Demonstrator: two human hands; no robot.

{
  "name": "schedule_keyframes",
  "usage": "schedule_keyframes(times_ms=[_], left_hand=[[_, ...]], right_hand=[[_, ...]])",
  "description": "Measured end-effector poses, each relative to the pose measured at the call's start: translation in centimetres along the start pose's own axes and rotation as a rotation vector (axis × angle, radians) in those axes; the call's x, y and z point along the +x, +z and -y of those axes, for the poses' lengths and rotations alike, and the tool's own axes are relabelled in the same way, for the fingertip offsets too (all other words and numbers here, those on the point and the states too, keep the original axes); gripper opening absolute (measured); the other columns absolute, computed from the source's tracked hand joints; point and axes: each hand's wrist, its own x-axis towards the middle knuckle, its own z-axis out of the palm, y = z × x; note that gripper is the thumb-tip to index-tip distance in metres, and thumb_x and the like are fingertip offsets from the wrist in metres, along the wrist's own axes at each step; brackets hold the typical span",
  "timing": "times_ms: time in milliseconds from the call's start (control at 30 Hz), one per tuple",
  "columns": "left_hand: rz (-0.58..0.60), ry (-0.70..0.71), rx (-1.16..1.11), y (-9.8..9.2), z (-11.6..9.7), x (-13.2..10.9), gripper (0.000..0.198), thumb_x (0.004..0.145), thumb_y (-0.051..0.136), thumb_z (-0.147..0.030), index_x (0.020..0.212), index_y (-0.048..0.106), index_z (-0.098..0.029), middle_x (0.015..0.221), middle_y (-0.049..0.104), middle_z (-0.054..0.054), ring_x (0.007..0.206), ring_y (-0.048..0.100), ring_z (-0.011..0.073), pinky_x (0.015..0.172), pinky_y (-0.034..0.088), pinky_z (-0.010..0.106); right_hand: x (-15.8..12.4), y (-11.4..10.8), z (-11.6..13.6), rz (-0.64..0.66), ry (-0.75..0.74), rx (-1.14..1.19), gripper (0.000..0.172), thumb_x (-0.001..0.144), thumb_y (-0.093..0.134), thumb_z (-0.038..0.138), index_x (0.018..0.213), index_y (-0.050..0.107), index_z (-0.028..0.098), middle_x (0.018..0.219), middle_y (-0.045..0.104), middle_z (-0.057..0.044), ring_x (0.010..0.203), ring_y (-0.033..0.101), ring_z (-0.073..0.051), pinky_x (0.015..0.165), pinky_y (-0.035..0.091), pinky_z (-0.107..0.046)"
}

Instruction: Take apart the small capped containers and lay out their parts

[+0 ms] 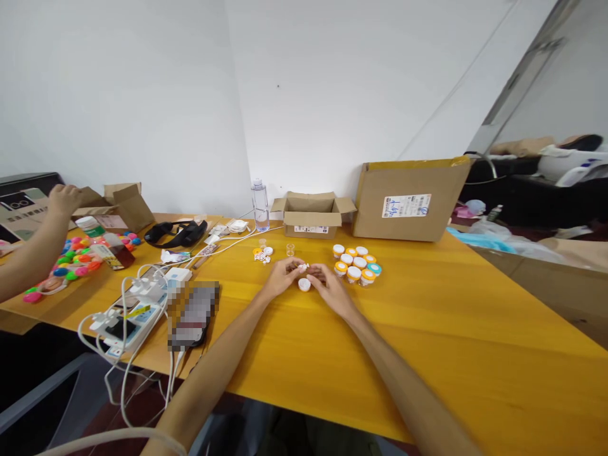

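Observation:
Above the table, my left hand (284,273) is closed, its thumb and fingers pinching a small white piece (303,267) too small to identify. My right hand (329,285) is close on the other side of that piece, fingers curved with the thumb apart from them; I see nothing held in it. Between and just below both hands sits a small round white-topped container (304,285). Farther left lies a group of small white pieces (260,256) with an orange ring or lid. A clear little cup (290,249) stands beyond my left hand.
Several small jars (354,272) with white, orange and blue lids cluster at right. Behind stand an open carton (312,220), a large box (411,202) and a water bottle (259,206). Left are a power strip (137,326), a phone (194,313), cables and another person's arm (35,250).

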Motion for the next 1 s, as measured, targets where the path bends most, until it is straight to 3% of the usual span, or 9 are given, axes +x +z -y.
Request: schedule_keyframes(times_ms=[100, 433, 700, 1000], left_hand=[[0.03, -0.02, -0.024, 0.0, -0.3, -0.1, 0.021, 0.079, 0.069, -0.034, 0.093, 0.071, -0.017, 0.083, 0.072, 0.003, 0.077, 0.065, 0.0157, 0.074, 0.05, 0.027], [0.085, -0.057, -0.105, 0.0, -0.3, 0.0, 0.022, 0.071, 0.075, -0.032, 0.087, 0.072, -0.017, 0.077, 0.071, 0.002, 0.072, 0.062, 0.0147, 0.072, 0.049, 0.027], [0.121, -0.083, -0.167, 0.1, -0.4, 0.0, 0.03, 0.067, 0.079, -0.037, 0.089, 0.073, -0.016, 0.079, 0.072, 0.003, 0.073, 0.064, 0.0158, 0.072, 0.05, 0.028], [0.112, -0.049, -0.11, -0.1, -0.4, 0.1, 0.03, 0.068, 0.079, -0.038, 0.09, 0.076, -0.018, 0.088, 0.074, 0.005, 0.079, 0.063, 0.017, 0.076, 0.048, 0.028]], right_hand=[[0.1, -0.1, -0.2, -0.058, -0.016, -0.022, 0.023, 0.086, 0.057, 0.042, 0.099, 0.06, 0.023, 0.102, 0.072, -0.007, 0.095, 0.067, -0.022, 0.087, 0.053, -0.038], [0.3, -0.5, 0.6, 0.004, -0.067, -0.18, 0.031, 0.09, 0.046, 0.046, 0.078, 0.062, 0.022, 0.078, 0.069, -0.002, 0.072, 0.06, -0.019, 0.069, 0.048, -0.03], [0.3, -0.4, 0.6, 0.012, -0.073, -0.21, 0.037, 0.093, 0.041, 0.048, 0.069, 0.054, 0.023, 0.07, 0.062, -0.001, 0.068, 0.056, -0.018, 0.066, 0.045, -0.029], [0.5, -0.5, -0.4, 0.024, -0.062, -0.225, 0.038, 0.095, 0.039, 0.047, 0.069, 0.056, 0.023, 0.075, 0.063, -0.002, 0.073, 0.057, -0.02, 0.071, 0.047, -0.031]])
